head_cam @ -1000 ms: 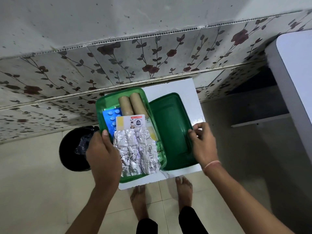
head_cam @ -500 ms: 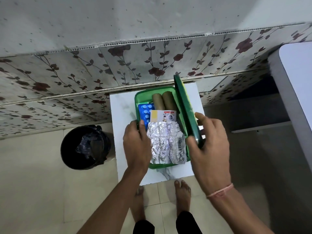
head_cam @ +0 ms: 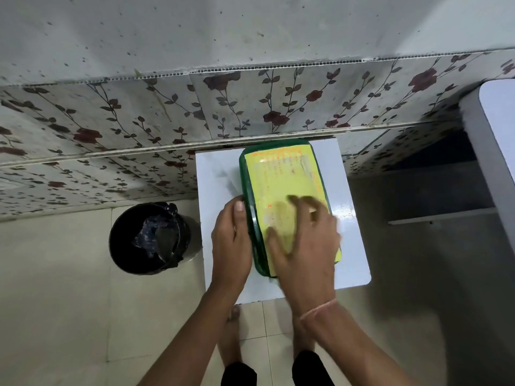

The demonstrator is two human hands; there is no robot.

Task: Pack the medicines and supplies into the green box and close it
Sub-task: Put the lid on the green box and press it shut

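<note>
Presses right hand (head_cam: 303,246), fingers spread flat, onto the yellow-labelled lid (head_cam: 281,176) of the rectangular green plastic box (head_cam: 245,174), left hand (head_cam: 231,243) thumb against its side, other fingers unclear.

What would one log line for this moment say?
lid: down on green box | right hand: flat on lid, blurred | left hand: against box side

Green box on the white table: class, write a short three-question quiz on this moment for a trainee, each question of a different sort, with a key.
1. True or false: the green box is closed.
2. The left hand is at the box's side. The right hand lies on: A) the yellow label B) nothing at all.
3. Fill in: seen by the person, the black bin stands to the ____ of the table.
Key: 1 true; 2 A; 3 left.
</note>
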